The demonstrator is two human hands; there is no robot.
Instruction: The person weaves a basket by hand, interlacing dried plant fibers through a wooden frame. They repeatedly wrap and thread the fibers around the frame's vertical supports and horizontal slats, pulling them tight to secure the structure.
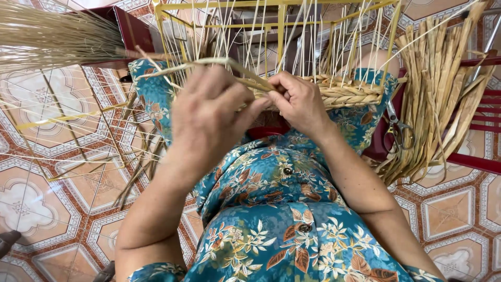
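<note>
My left hand [209, 112] pinches a flat dried grass strand [209, 62] that runs up and left from my fingers. My right hand [300, 99] grips the same strand where it meets the woven braided rim [349, 93] of a basket. The basket is built on a yellow metal frame [282, 31] with many thin pale upright strands threaded through it. It rests on my lap, over a blue floral dress [271, 209]. Both hands meet at the near left part of the woven band.
A bundle of dried flat strands [443, 89] leans on a red stool [480, 162] at right, with scissors [396, 130] beside it. A sheaf of fine dry grass [52, 36] lies top left. Loose strands spread over the patterned tile floor [47, 193].
</note>
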